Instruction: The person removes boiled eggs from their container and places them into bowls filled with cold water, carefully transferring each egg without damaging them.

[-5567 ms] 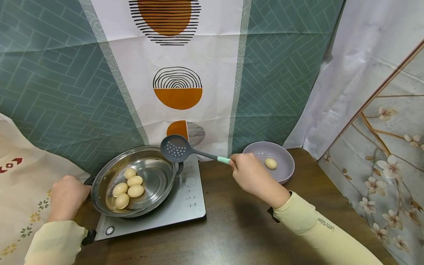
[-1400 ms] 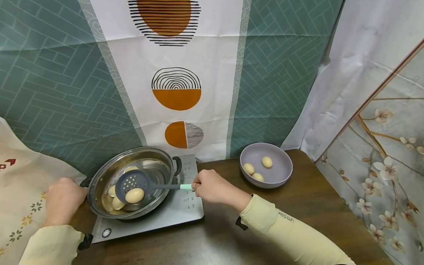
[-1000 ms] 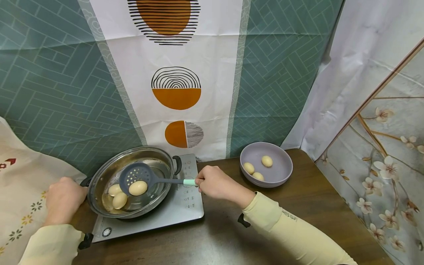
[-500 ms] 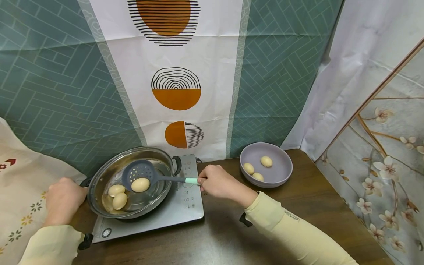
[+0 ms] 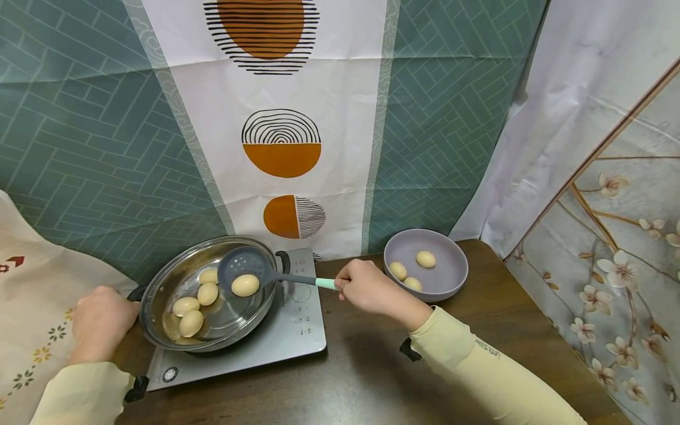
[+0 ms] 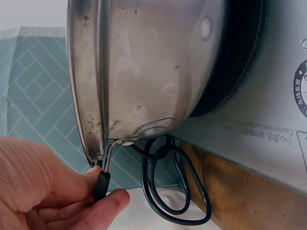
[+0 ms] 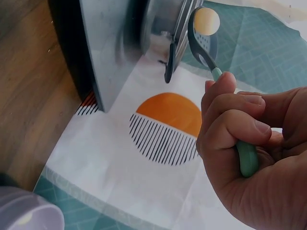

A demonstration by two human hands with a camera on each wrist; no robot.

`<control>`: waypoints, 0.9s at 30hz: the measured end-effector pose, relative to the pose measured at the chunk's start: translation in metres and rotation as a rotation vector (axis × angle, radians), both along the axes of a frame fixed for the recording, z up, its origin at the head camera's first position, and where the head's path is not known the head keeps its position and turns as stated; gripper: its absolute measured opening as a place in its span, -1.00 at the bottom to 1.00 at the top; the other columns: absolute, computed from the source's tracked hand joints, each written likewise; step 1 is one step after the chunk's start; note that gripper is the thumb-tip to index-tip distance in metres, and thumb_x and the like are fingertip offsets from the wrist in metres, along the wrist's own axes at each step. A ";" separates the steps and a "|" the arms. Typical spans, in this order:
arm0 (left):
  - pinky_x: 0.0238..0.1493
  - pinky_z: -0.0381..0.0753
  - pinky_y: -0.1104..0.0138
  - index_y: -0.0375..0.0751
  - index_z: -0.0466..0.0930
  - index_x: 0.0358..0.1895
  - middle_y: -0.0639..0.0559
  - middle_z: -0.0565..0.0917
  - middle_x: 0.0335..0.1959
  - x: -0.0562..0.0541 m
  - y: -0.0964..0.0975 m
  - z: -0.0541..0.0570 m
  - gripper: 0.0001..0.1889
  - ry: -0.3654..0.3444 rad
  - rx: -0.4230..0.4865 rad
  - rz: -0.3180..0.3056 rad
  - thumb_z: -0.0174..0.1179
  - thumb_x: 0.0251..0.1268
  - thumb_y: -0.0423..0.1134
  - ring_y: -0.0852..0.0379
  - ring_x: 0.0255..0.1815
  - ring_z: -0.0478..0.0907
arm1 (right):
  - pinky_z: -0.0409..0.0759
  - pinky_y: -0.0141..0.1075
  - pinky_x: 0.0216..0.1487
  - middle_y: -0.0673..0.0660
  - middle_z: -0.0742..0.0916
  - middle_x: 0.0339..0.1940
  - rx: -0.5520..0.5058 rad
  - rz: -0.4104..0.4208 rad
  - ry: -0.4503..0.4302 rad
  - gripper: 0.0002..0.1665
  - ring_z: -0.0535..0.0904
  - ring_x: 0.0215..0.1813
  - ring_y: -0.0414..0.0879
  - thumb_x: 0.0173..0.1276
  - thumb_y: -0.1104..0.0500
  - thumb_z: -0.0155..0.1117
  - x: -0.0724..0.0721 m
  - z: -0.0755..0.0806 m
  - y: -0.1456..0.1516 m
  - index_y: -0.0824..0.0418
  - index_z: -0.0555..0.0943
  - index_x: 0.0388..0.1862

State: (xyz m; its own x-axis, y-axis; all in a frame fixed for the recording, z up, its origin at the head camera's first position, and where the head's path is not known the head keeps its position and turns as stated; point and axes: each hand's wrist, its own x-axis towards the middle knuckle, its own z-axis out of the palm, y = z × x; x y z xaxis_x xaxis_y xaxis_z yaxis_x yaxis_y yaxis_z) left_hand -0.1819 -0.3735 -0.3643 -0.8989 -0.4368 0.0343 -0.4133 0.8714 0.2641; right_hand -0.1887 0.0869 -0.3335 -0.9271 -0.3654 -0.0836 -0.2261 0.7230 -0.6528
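My right hand (image 5: 372, 289) grips the mint-green handle end of a dark grey slotted spoon (image 5: 289, 277); the curled fingers show in the right wrist view. One egg (image 5: 245, 285) lies in the spoon's bowl, above the right side of a steel pan (image 5: 239, 327). Several other eggs (image 5: 190, 323) sit in the pan, toward its left. My left hand (image 5: 101, 321) is at the pan's left side; in the left wrist view its thumb and fingers pinch the black handle (image 6: 101, 186). A mauve bowl (image 5: 451, 277) at the right holds three eggs (image 5: 425, 259).
The pan stands on a silver induction cooktop (image 5: 308, 342) on a brown wooden table (image 5: 366, 378). A black cord (image 6: 192, 177) loops beneath the pan's handle. A patterned curtain (image 5: 340, 118) hangs behind, and a flowered panel (image 5: 611, 283) borders the right.
The spoon, empty 5.6 seconds ago, has since dipped into the pan and now carries an egg, moving up and right. The bowl's eggs went from one to three. The left hand stays put.
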 end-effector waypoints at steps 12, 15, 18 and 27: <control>-0.65 0.37 0.06 -0.72 0.50 -0.40 -0.66 0.49 -0.43 0.001 0.001 0.000 -0.46 0.009 0.007 0.001 0.22 -0.06 -0.10 -0.46 -0.46 0.47 | 0.23 -0.36 -0.58 0.01 0.66 -0.59 -0.006 -0.057 0.004 -0.72 0.26 -0.66 -0.19 0.36 0.16 0.08 0.000 0.003 0.021 0.09 0.63 -0.52; -0.65 0.37 0.06 -0.72 0.50 -0.41 -0.65 0.49 -0.45 0.001 0.000 -0.001 -0.47 0.005 0.010 -0.001 0.22 -0.05 -0.10 -0.45 -0.47 0.47 | 0.24 -0.36 -0.59 -0.05 0.64 -0.61 0.024 -0.070 0.013 -0.70 0.26 -0.68 -0.20 0.36 0.15 0.07 0.000 0.004 0.026 0.05 0.62 -0.55; -0.65 0.37 0.06 -0.72 0.50 -0.42 -0.64 0.49 -0.46 0.001 0.000 -0.001 -0.48 0.008 0.010 -0.001 0.21 -0.06 -0.11 -0.45 -0.47 0.47 | 0.25 -0.35 -0.58 -0.07 0.64 -0.62 0.030 -0.083 0.017 -0.70 0.27 -0.67 -0.19 0.36 0.15 0.07 -0.001 0.004 0.030 0.03 0.62 -0.56; -0.66 0.37 0.09 -0.68 0.52 -0.44 -0.62 0.50 -0.46 0.000 0.000 -0.001 -0.50 0.000 0.016 0.006 0.21 -0.06 -0.12 -0.41 -0.48 0.47 | 0.23 -0.36 -0.56 0.04 0.66 -0.56 -0.057 -0.102 -0.020 -0.75 0.27 -0.63 -0.18 0.38 0.19 0.04 -0.002 0.003 0.046 0.18 0.63 -0.42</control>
